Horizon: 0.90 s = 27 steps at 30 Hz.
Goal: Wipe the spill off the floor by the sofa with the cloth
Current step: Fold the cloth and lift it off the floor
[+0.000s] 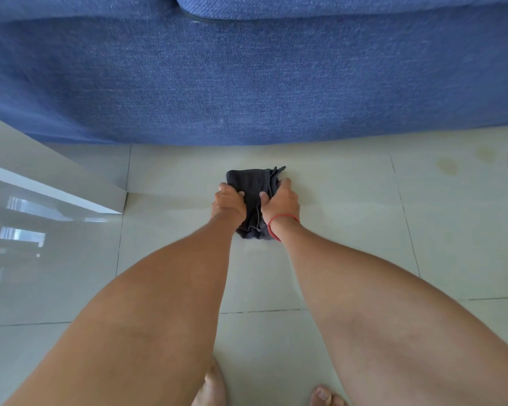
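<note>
A dark grey folded cloth (251, 186) lies flat on the pale tiled floor (349, 230), just in front of the blue sofa (247, 83). My left hand (228, 202) grips its left edge and my right hand (280, 200), with a red band at the wrist, grips its right edge. Both hands press the cloth down on the tile. Faint yellowish stains (447, 166) mark the floor to the right, near the sofa's base. Any wetness under the cloth is hidden.
A glossy white low table or cabinet (41, 183) stands at the left, its corner close to the cloth. The sofa front fills the top of the view. My bare feet (214, 385) show at the bottom edge.
</note>
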Motion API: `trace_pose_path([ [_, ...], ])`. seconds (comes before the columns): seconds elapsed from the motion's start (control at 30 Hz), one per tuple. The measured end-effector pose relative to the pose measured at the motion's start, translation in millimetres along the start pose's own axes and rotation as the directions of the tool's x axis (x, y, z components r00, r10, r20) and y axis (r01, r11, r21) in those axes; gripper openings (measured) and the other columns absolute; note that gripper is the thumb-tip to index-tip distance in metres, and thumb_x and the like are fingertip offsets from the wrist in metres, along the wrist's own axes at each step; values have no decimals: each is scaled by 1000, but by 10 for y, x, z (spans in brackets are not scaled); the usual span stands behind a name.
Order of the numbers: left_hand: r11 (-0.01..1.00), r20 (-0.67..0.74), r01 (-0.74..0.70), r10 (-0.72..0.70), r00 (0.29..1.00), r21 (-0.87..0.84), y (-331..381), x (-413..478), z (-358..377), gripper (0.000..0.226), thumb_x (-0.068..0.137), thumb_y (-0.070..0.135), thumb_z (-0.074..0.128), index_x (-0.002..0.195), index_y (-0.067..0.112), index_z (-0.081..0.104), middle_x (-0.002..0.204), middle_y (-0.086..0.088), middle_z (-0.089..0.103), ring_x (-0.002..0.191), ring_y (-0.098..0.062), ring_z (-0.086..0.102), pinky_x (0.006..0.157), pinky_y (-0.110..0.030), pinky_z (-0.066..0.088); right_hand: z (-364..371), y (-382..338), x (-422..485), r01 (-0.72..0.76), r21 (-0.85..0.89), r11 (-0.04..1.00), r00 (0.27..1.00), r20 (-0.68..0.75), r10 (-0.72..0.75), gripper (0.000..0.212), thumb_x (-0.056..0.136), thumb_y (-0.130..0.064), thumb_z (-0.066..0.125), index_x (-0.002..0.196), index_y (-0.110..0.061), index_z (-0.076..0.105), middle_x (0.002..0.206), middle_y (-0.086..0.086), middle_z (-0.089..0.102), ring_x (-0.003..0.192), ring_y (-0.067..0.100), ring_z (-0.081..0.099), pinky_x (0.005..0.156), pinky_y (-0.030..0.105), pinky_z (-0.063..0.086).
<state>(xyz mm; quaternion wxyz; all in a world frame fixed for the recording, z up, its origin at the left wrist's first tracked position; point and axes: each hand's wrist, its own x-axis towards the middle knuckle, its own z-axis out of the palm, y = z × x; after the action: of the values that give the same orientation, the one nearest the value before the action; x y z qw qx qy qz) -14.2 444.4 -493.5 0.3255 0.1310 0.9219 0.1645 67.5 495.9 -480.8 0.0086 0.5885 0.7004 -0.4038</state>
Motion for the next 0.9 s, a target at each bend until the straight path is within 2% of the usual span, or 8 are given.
trace_pose_path([
  [0.13, 1000, 40, 25, -24, 999, -15, -95, -122, 9, 33, 98, 24, 44, 119, -1, 38, 124, -25, 53, 113, -42, 53, 83, -44, 46, -36, 20, -19, -81, -6, 997, 995, 61, 81, 32, 94, -15, 56, 123, -5, 45, 124, 21, 56, 111, 42, 57, 87, 42, 49],
  [0.27, 996, 115, 71, -76, 990, 52, -204, -430, -54, 39, 98, 23, 44, 126, -3, 35, 131, -25, 48, 119, -40, 50, 89, -44, 45, -135, 65, -246, -219, 5, 976, 963, 160, 216, 33, 91, -10, 58, 123, -6, 52, 130, 17, 57, 118, 37, 56, 95, 38, 48],
  [0.37, 995, 125, 63, -72, 989, 73, -215, -719, -289, 40, 98, 24, 43, 126, -3, 35, 130, -25, 49, 117, -40, 52, 83, -43, 48, -365, -10, -501, -210, -11, 978, 954, 216, 207, 32, 86, -6, 63, 117, -5, 58, 125, 16, 62, 114, 34, 60, 88, 32, 50],
  [0.47, 1000, 65, 10, -10, 998, -2, -59, -1045, -722, 39, 98, 23, 44, 126, -4, 37, 129, -25, 49, 116, -40, 53, 77, -42, 47, -750, -318, -799, -116, 0, 993, 974, 197, 114, 32, 86, -7, 64, 118, -4, 59, 126, 15, 62, 116, 33, 60, 89, 30, 49],
  [0.63, 978, -158, -176, 157, 975, -115, 432, -1799, -1790, 38, 99, 24, 42, 125, -3, 41, 132, -23, 47, 120, -39, 48, 92, -40, 42, -1654, -1109, -1471, 144, 69, 987, 988, 46, -147, 44, 94, -19, 59, 133, -1, 49, 139, 17, 52, 127, 33, 50, 100, 33, 42],
  [0.77, 928, -322, -316, 243, 915, -197, 742, -2448, -2591, 34, 99, 25, 39, 123, 1, 40, 128, -21, 49, 114, -38, 51, 89, -42, 42, -2283, -1637, -2058, 313, 154, 937, 949, -85, -303, 44, 94, -22, 57, 133, -3, 48, 139, 17, 50, 126, 33, 51, 100, 33, 42],
  [0.9, 883, -442, -426, 309, 842, -195, 730, -2963, -3075, 24, 100, 24, 37, 112, 3, 39, 125, -22, 49, 112, -39, 51, 90, -43, 42, -2554, -1910, -2606, 404, 182, 896, 913, -131, -385, 50, 95, -22, 57, 138, -3, 41, 145, 17, 44, 132, 34, 45, 105, 36, 39],
])
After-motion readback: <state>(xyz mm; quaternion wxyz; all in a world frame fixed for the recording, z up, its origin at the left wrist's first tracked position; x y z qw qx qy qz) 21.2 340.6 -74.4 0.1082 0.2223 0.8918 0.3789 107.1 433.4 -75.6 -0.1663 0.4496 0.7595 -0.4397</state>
